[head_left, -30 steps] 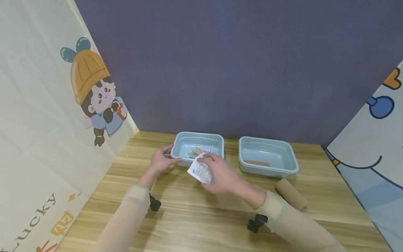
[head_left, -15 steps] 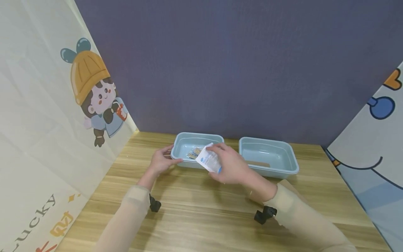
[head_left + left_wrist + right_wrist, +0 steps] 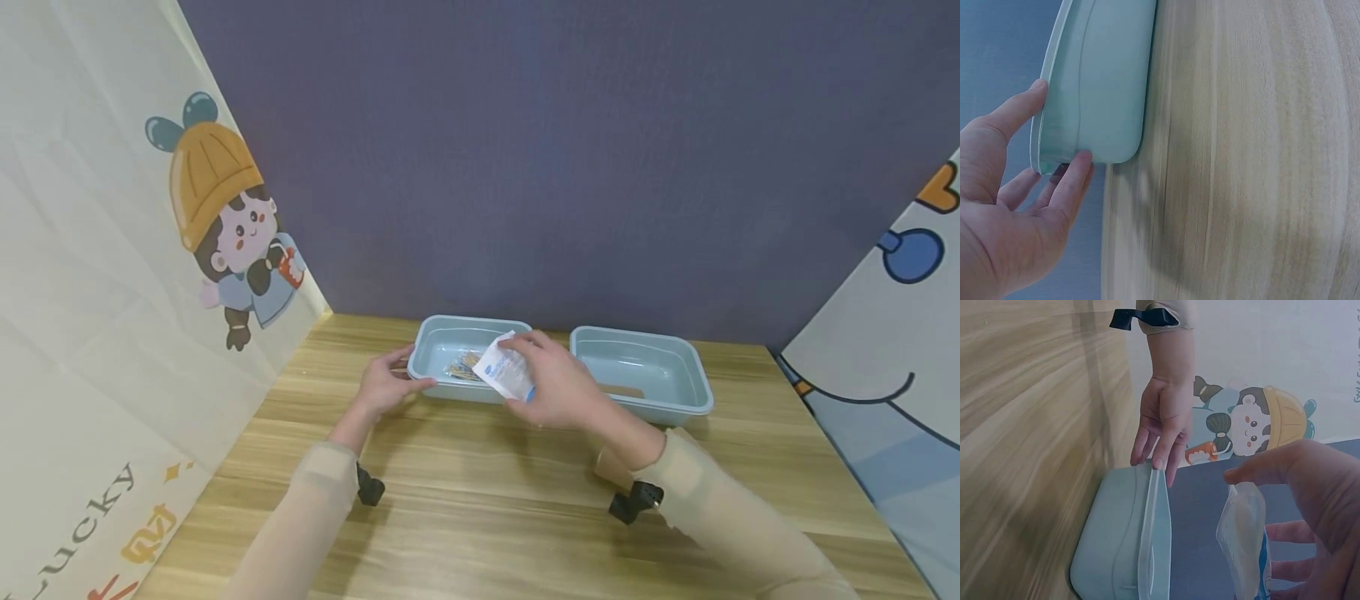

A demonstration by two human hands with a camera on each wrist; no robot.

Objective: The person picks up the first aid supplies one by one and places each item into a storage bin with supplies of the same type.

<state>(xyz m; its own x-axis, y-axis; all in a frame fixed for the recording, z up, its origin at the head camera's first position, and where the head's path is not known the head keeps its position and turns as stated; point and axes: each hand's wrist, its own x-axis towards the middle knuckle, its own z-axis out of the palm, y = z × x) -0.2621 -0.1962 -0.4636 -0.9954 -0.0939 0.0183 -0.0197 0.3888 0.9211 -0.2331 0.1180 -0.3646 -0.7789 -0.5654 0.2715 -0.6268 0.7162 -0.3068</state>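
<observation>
My right hand point(image 3: 558, 379) pinches a small white packet with blue print point(image 3: 504, 368) between thumb and fingers, above the front right part of the left light-blue plastic bin point(image 3: 450, 387). In the right wrist view the packet point(image 3: 1244, 540) looks puffy and partly see-through. Several thin wooden sticks in clear wrapping point(image 3: 465, 365) lie in that bin. My left hand point(image 3: 384, 385) holds the bin's left front corner, thumb at the rim and fingers around the end wall. The left wrist view shows this hand point(image 3: 1029, 212) against the bin point(image 3: 1110, 81).
A second light-blue bin point(image 3: 678, 406) stands to the right, with a flat brown piece point(image 3: 622, 391) inside. A brown cardboard-like piece point(image 3: 613, 468) lies on the wooden table point(image 3: 480, 533), partly behind my right forearm. A dark wall point(image 3: 540, 167) rises behind.
My right hand has moved up and to the right with the packet, from in front of the left bin to over its rim. The left hand stays in place.
</observation>
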